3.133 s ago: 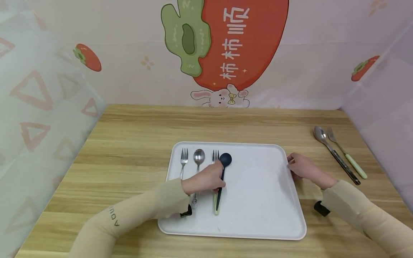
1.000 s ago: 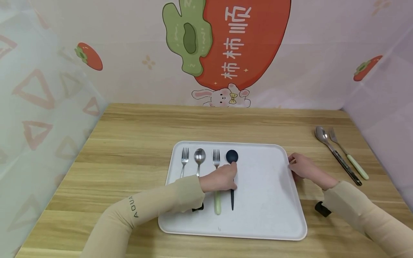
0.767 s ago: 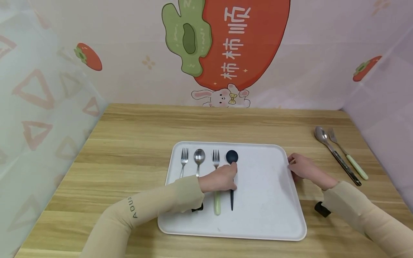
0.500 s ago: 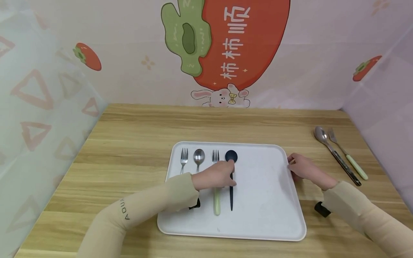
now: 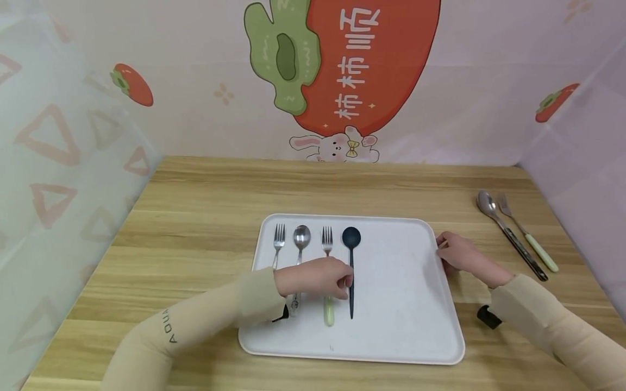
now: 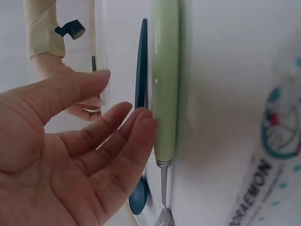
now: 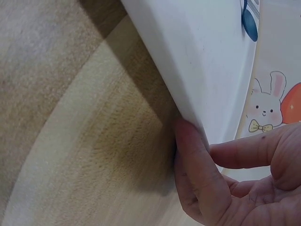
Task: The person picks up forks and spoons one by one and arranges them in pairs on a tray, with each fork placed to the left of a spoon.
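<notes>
A white tray (image 5: 401,304) holds a row of cutlery: a steel fork (image 5: 279,235), a steel spoon (image 5: 301,235) with a printed clear handle, a green-handled fork (image 5: 329,315) and a dark blue long-handled spoon (image 5: 351,237). My left hand (image 5: 320,276) hovers over the row beside the dark spoon's handle and hides part of the green-handled fork. In the left wrist view its loosely bent fingers (image 6: 120,165) hold nothing. At the tray's right side, my right hand (image 5: 462,254) pinches the rim between thumb and fingers (image 7: 202,174).
On the wooden table (image 5: 210,233), right of the tray, lie a large spoon (image 5: 511,236) with a dark patterned handle and another green-handled fork (image 5: 530,239). A printed backdrop (image 5: 195,119) rises behind the table's far edge.
My left hand carried the dark spoon rightward, away from the green-handled fork, and laid it down straight. It then let go and drew back left. The right hand stayed on the rim.
</notes>
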A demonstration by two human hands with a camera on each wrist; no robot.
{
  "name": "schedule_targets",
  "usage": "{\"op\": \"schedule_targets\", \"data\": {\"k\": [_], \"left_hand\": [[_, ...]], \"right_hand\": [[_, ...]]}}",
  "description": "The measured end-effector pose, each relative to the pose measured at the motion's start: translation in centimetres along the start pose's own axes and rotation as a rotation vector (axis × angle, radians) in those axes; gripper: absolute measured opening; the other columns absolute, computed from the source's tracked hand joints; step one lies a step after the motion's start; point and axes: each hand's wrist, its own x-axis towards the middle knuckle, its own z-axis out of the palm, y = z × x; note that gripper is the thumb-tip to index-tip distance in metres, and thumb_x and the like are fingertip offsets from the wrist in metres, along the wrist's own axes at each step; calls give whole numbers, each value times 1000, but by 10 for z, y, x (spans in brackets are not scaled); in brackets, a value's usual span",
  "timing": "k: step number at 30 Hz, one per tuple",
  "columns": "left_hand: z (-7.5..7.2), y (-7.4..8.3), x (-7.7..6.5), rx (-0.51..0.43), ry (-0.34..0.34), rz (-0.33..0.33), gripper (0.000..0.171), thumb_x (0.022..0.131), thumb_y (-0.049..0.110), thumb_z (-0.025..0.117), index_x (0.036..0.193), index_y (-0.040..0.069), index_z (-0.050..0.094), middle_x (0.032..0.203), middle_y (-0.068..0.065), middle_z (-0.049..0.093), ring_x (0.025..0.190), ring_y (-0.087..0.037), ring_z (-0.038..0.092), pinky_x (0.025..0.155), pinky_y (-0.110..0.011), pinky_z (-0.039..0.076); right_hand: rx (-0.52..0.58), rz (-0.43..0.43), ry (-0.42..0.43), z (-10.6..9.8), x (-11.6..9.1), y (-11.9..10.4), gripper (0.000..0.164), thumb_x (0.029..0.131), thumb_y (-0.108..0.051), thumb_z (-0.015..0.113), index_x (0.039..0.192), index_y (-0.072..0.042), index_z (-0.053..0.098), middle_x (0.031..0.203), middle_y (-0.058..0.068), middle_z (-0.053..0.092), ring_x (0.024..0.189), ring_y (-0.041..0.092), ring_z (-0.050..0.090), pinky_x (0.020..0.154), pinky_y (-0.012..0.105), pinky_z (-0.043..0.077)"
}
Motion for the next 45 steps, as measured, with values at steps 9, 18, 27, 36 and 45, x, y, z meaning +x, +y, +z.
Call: {"op": "schedule_targets", "data": {"k": [9, 18, 27, 36, 45], "left_hand": [[1, 0, -8, 40, -3, 50, 10, 81, 17, 67, 84, 12, 59, 69, 10, 50, 64, -4, 45, 61, -15, 38], [-8, -13, -21, -43, 81, 26, 14, 82, 18, 66, 92, 9, 61, 76, 8, 54, 70, -5, 50, 65, -17, 42], [-25, -31, -40, -75, 170, -34, 14, 83, 17, 65, 93, 8, 61, 78, 6, 58, 74, -7, 53, 65, -20, 45], [-32, -55, -59, -115, 250, -77, 16, 82, 14, 65, 93, 4, 61, 80, 2, 60, 74, -9, 55, 64, -20, 46], [-35, -79, -81, -169, 311, -132, 17, 82, 10, 64, 93, -2, 59, 81, -3, 60, 74, -13, 56, 64, -23, 48]], "right_hand": [[-18, 3, -4, -1, -2, -2, 30, 87, -1, 42, 111, 17, 39, 90, 26, 56, 60, 16, 61, 54, 31, 53], [-26, 12, -9, 0, -1, -2, 31, 88, -1, 43, 112, 17, 39, 93, 27, 55, 62, 16, 61, 55, 31, 53], [-18, 9, -8, 0, -1, -1, 31, 88, -1, 42, 112, 17, 39, 93, 27, 55, 63, 17, 61, 56, 32, 53], [-22, -1, -5, 0, 0, -1, 30, 87, -1, 43, 111, 17, 39, 93, 28, 55, 62, 17, 61, 55, 32, 53], [-28, -7, 4, 1, 0, 0, 30, 87, -1, 43, 110, 17, 39, 92, 28, 55, 61, 17, 60, 55, 31, 53]]}}
